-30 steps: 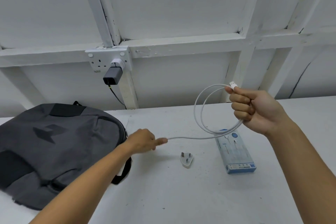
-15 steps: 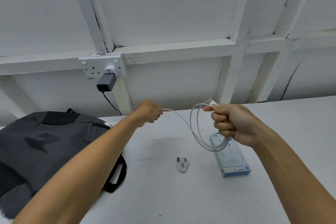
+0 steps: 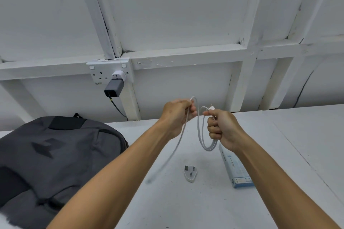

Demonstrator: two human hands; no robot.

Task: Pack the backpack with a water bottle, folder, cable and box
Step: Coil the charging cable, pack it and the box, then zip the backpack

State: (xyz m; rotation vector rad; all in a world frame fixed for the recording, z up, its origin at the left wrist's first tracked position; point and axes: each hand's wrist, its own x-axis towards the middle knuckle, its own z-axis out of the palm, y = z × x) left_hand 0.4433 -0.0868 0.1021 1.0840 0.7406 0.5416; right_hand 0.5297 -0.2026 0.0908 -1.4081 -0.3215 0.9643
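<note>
A white cable [image 3: 202,135] hangs in loops between both hands above the white table. My right hand [image 3: 222,128] grips the coiled loops, with the cable's plug end sticking up above the fist. My left hand [image 3: 176,115] pinches another stretch of the cable, and a loose tail trails down and left from it, blurred. A dark grey backpack [image 3: 54,154] lies flat on the table at the left, under my left forearm. A light blue box [image 3: 236,169] lies on the table below my right wrist, partly hidden by it. No water bottle or folder is in view.
A white three-pin plug [image 3: 190,173] lies on the table [image 3: 186,206] between my forearms. On the white wall behind, a socket [image 3: 109,72] holds a grey charger [image 3: 114,88] with a dark cord running down.
My left hand has risen from the table and come in close to my right hand, drawing the cable's straight run up into another loop. The right hand has dropped slightly.
</note>
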